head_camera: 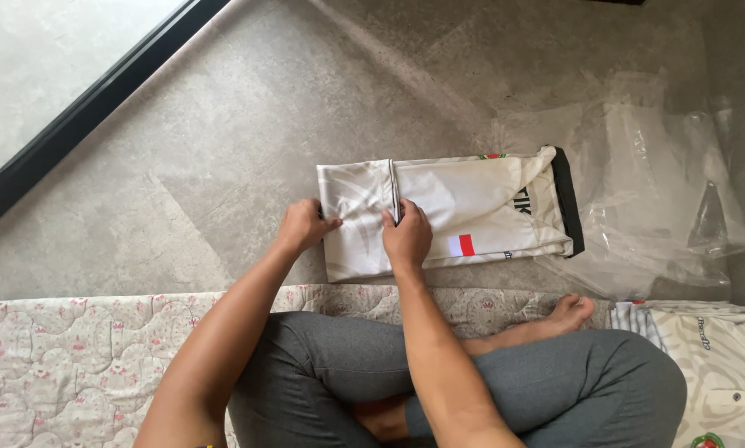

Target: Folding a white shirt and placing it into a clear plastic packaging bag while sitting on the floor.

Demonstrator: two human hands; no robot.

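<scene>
Your left hand (pixel 304 226) rests at the left edge of the folded shirt (pixel 464 211), which lies on the grey floor (pixel 223 149) just ahead of your crossed legs. Its fingers curl over the cloth edge with the thumb pointing right; the fingertips are hidden under the knuckles, so you cannot tell whether they grip the cloth or only press it. Your right hand (pixel 406 236) sits on the shirt beside the left, its fingers pressed together and pinching the upright fold edge (pixel 394 192) that runs across the shirt. The shirt is white with a faint pattern, a black band (pixel 567 199) at its far right end and a small red patch (pixel 465 245) near the lower edge. Clear plastic bags (pixel 663 191) lie crumpled to the right, partly under the shirt; their outlines are hard to make out. A quilted mat (pixel 74 348) lies under you. Another patterned shirt (pixel 721 357) is cut off at the right corner.
</scene>
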